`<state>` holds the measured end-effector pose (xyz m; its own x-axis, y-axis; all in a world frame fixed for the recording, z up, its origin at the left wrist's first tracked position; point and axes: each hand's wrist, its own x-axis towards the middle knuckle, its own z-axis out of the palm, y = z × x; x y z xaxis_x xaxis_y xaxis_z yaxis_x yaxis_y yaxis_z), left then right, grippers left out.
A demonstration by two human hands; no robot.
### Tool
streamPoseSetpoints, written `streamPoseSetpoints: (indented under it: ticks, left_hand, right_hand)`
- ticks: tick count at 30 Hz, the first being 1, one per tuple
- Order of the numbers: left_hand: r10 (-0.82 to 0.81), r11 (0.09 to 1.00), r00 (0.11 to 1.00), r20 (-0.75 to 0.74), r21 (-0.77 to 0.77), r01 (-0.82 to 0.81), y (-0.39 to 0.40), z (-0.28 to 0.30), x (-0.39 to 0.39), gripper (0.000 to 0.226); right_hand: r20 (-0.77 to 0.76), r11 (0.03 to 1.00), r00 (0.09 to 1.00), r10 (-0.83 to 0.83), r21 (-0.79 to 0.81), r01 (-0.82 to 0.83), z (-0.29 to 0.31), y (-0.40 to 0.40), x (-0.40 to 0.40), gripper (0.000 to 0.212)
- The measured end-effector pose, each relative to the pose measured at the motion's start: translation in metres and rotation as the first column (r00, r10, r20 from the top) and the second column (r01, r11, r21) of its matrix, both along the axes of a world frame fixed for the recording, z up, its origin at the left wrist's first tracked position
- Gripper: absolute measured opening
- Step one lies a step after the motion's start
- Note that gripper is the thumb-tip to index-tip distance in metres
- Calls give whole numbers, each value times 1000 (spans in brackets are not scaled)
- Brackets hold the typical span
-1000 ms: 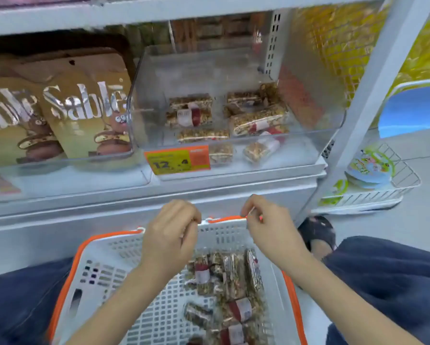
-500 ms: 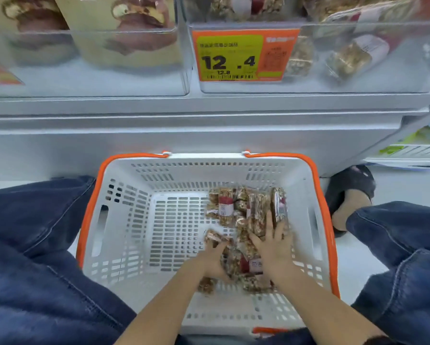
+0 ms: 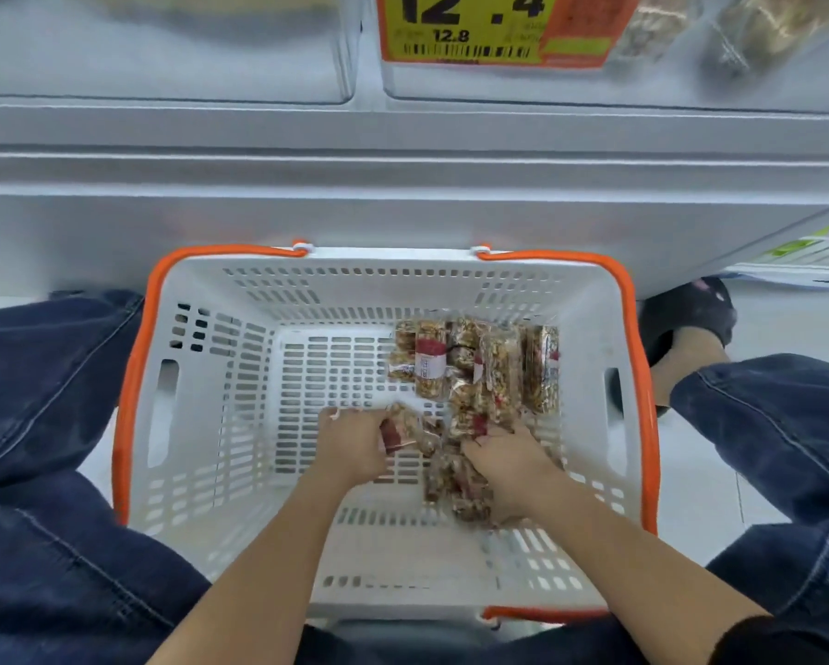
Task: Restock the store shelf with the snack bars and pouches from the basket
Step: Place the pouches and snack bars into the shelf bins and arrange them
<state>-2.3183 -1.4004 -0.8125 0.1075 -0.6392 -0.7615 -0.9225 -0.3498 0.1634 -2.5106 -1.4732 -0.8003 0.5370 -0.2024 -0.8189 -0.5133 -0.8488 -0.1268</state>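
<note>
A white plastic basket (image 3: pixel 201 424) with an orange rim sits on the floor between my knees. Several clear-wrapped snack bars (image 3: pixel 479 367) with red labels lie in its right half. My left hand (image 3: pixel 350 443) is down in the basket, fingers curled round one snack bar (image 3: pixel 403 431). My right hand (image 3: pixel 508 460) is beside it, fingers curled into the bars (image 3: pixel 455 477) at the near right. Above, the clear shelf bin (image 3: pixel 595 84) holds more bars (image 3: pixel 762 26) behind an orange and yellow price tag (image 3: pixel 475 31).
The white shelf front (image 3: pixel 403 194) runs across just beyond the basket. My jeans-clad legs (image 3: pixel 43 424) flank the basket on both sides, and a foot in a dark sandal (image 3: pixel 690 324) is at the right. A second clear bin (image 3: pixel 163 64) is at upper left.
My view dropped from the shelf to the basket. Both hands went from the basket's far rim down into it and closed on snack bars.
</note>
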Motion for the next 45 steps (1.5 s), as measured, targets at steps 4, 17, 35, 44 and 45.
streamPoseSetpoints:
  ticks: [4, 17, 35, 44, 45]
  left_hand:
    - [-235, 963, 970, -61, -147, 224, -4, -5, -2, 48]
    - [-513, 854, 857, 45, 121, 505, 3, -44, -29, 43]
    - [-354, 439, 894, 275, -795, 418, -104, 350, -17, 27]
    - [-143, 533, 792, 593, -628, 567, -244, 378, -24, 55]
    - [-162, 619, 815, 557, -585, 524, -254, 369, -20, 68]
  right_hand:
    - [-34, 962, 979, -201, 180, 204, 6, -2, -8, 93]
    - [-156, 891, 954, -254, 347, 294, 28, -25, -11, 89]
    - [933, 838, 193, -305, 167, 519, 370, -124, -56, 63]
    - [867, 477, 489, 97, -472, 742, 347, -234, -34, 104]
    - [809, 455, 583, 71, -547, 703, 337, -243, -33, 118]
